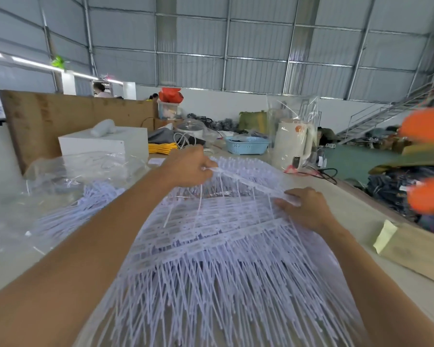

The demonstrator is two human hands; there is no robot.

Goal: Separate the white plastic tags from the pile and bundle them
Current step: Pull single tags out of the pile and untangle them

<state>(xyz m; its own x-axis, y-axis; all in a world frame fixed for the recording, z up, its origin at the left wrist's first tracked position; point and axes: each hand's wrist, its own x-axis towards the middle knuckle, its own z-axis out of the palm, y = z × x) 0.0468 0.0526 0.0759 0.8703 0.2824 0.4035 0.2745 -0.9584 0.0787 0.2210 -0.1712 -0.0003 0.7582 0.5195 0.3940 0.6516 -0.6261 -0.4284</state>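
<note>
1. White plastic tags lie in a broad pile [211, 259] on a pale table [348, 211], in strips joined along a flat band with long thin tails fanning toward the camera.
2. At the far top of the pile, 1 strip of tags [251, 182] is lifted clear of the rest, stretched between both hands and sloping down from left to right.
3. The left hand [188, 169] pinches the raised left end of that strip, fingers curled around it.
4. The right hand [306, 209] grips the lower right end, its fingers bent over the band and resting against the pile beneath.
5. Both bare forearms reach in from the bottom corners of the view, 1 on each side of the pile.
6. To the left of the pile, more white tags [68, 216] lie loose beside crumpled clear plastic bags [85, 166].
7. Behind those bags stands a white box [103, 142], with a brown board [60, 113] upright behind it.
8. Farther back on the table sit a light blue basket [247, 145] and a white kettle [292, 144] wrapped in clear plastic.
9. At the right edge, a blurred person in orange sleeves [426, 126] is partly in view.
</note>
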